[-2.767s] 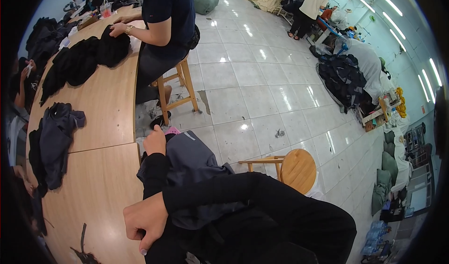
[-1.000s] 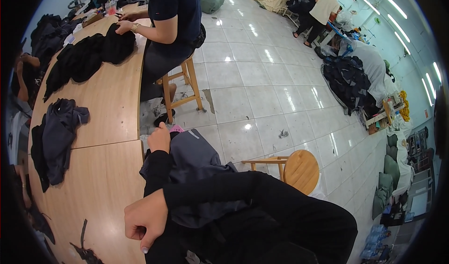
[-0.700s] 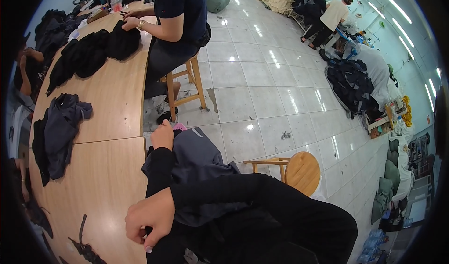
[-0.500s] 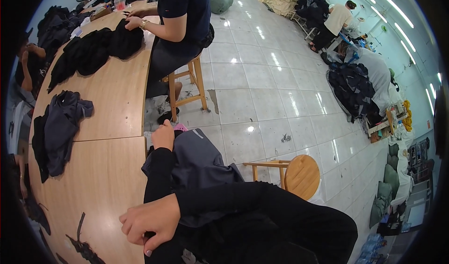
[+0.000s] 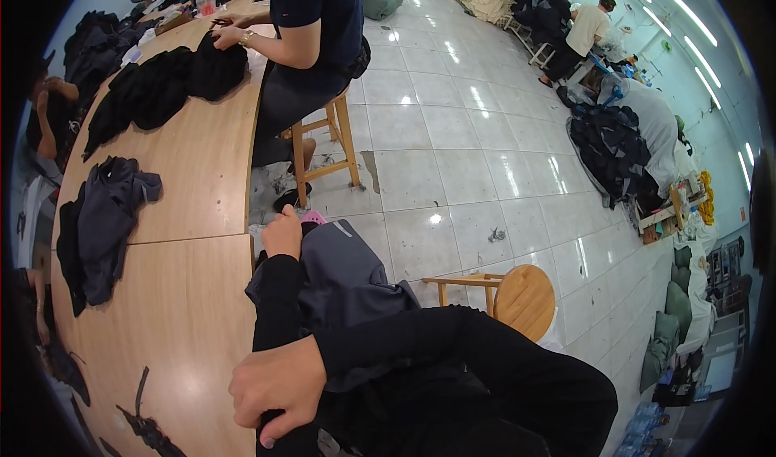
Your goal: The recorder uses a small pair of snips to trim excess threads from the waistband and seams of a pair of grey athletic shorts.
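Note:
My left hand (image 5: 281, 236), in a black sleeve, lies beside the table edge with its fingers curled. What they hold, if anything, is hidden. Next to it, a dark grey garment (image 5: 343, 267) with a small light strip drapes across my lap. From the right, my bent right arm crosses over, and my right hand (image 5: 279, 382) is closed around the black sleeve (image 5: 276, 299) of my left arm. Several of its fingertips are hidden. To the left on the table, a dark grey and black garment (image 5: 111, 226) lies crumpled.
The wooden table (image 5: 186, 287) runs along my left, with dark scraps (image 5: 149, 433) near its lower end. Ahead, a person (image 5: 319, 28) on a wooden stool handles black cloth (image 5: 158, 89). Another wooden stool (image 5: 525, 302) stands to my right. Garment piles (image 5: 610, 150) lie farther right.
My right hand has shifted slightly to the right and is still closed on the sleeve. My left hand and the grey garment stay nearly in place.

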A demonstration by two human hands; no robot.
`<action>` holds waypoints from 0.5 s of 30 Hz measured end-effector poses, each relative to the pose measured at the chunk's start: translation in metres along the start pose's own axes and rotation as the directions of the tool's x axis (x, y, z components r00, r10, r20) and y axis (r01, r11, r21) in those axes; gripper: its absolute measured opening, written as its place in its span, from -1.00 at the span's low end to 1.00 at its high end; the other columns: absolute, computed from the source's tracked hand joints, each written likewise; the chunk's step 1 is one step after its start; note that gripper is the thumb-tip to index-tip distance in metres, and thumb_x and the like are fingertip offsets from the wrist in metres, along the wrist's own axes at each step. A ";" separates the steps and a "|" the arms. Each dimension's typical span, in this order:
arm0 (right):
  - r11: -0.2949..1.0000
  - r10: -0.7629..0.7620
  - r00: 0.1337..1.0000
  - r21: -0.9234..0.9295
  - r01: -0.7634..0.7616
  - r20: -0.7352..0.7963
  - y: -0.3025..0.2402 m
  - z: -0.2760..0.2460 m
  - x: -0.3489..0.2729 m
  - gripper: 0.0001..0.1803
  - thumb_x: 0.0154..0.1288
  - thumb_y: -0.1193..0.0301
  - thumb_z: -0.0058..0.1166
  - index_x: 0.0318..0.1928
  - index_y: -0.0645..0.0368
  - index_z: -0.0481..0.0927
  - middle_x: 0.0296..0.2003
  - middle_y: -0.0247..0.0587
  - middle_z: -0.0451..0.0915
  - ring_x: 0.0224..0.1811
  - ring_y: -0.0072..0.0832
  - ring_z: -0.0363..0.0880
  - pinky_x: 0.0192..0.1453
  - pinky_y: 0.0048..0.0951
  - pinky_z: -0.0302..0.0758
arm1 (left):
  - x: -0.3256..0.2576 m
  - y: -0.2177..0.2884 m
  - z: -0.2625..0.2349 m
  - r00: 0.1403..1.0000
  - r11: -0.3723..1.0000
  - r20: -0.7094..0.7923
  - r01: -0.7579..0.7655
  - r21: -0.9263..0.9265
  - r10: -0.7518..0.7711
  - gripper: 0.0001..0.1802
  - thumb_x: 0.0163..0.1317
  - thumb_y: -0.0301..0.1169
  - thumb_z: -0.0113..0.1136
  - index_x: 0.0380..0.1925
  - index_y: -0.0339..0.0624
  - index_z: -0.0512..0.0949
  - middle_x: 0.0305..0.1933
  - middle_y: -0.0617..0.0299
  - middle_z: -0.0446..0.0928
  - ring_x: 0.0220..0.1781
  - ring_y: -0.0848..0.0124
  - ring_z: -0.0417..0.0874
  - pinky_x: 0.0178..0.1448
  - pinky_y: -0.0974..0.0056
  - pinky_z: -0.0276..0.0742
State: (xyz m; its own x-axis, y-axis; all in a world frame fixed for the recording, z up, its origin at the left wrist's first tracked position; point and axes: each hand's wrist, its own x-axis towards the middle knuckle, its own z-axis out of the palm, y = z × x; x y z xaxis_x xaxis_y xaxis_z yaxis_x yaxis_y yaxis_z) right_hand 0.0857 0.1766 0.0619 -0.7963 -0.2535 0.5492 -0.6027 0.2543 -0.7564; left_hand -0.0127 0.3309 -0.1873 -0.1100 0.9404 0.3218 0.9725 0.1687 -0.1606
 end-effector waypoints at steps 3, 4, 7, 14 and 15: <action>0.999 -0.037 0.999 -0.019 0.038 0.029 0.000 0.008 0.011 -0.70 0.41 0.24 0.32 -0.41 0.12 0.59 -0.37 -0.15 0.58 -0.16 -0.04 0.56 -0.13 -0.05 0.44 | -0.001 -0.003 0.001 1.000 1.000 0.020 0.010 0.007 -0.010 -0.88 0.52 -0.34 0.08 -0.25 -0.05 0.45 -0.45 0.19 0.69 -0.46 0.21 0.84 -0.43 0.15 0.74; 0.979 -0.189 0.978 -0.089 0.181 -0.089 -0.002 0.015 0.015 -0.74 0.40 0.25 0.32 -0.39 0.11 0.64 -0.36 -0.16 0.62 -0.18 -0.03 0.60 -0.14 -0.07 0.47 | 0.001 0.001 0.001 1.000 1.000 0.023 -0.006 -0.005 0.006 -0.88 0.52 -0.34 0.08 -0.26 -0.05 0.45 -0.45 0.19 0.70 -0.46 0.21 0.85 -0.43 0.15 0.75; 0.991 -0.099 0.981 0.073 0.112 -0.164 -0.012 0.026 0.010 -0.74 0.39 0.26 0.31 -0.38 0.14 0.63 -0.36 -0.12 0.60 -0.15 -0.02 0.61 -0.13 -0.07 0.47 | 0.001 0.002 0.001 1.000 1.000 0.004 -0.017 -0.024 0.017 -0.88 0.53 -0.34 0.07 -0.25 -0.05 0.46 -0.45 0.19 0.70 -0.46 0.21 0.85 -0.42 0.14 0.76; 0.977 -0.201 0.960 -0.112 0.182 -0.196 -0.015 0.019 0.012 -0.74 0.38 0.24 0.31 -0.33 0.15 0.63 -0.37 -0.11 0.61 -0.17 -0.03 0.63 -0.10 -0.08 0.50 | 0.001 -0.001 0.000 0.999 1.000 0.031 -0.012 -0.025 0.013 -0.88 0.54 -0.34 0.06 -0.23 -0.07 0.45 -0.44 0.16 0.70 -0.44 0.20 0.86 -0.40 0.13 0.76; 0.977 -0.171 0.935 0.068 0.202 -0.311 -0.026 0.033 0.020 -0.71 0.37 0.21 0.34 -0.33 0.16 0.62 -0.45 -0.14 0.57 -0.22 -0.02 0.60 -0.11 -0.02 0.45 | 0.001 -0.001 -0.001 0.999 0.999 0.038 -0.013 -0.033 0.014 -0.88 0.54 -0.34 0.06 -0.24 -0.07 0.45 -0.44 0.16 0.71 -0.44 0.20 0.86 -0.40 0.13 0.76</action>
State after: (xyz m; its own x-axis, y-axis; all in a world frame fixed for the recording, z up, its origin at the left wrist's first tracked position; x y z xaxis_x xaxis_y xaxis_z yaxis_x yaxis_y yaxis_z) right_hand 0.0875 0.1340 0.0807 -0.6573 0.0099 0.7536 -0.7459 0.1344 -0.6524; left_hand -0.0141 0.3318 -0.1860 -0.1037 0.9532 0.2840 0.9802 0.1464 -0.1336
